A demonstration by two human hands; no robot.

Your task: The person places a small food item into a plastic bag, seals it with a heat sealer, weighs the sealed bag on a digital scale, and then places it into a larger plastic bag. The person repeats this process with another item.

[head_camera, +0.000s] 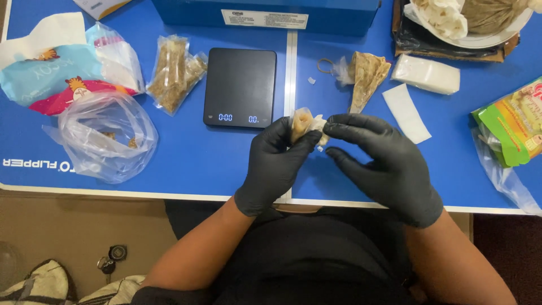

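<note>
Both my hands wear black gloves and meet over the near edge of the blue table (186,152). My left hand (276,164) pinches a small clear plastic packet (303,123) filled with tan powder. The fingertips of my right hand (384,164) grip the twisted top of the same packet. A black digital scale (240,85) lies just behind my left hand, its platform bare.
Filled packets (175,70) lie left of the scale. A loose clear bag (107,135) and coloured wrappers (62,73) sit at far left. Behind my right hand are a cone-shaped packet (367,76), a white block (426,73), a paper slip (406,112), a bowl (480,20) and a green package (516,121).
</note>
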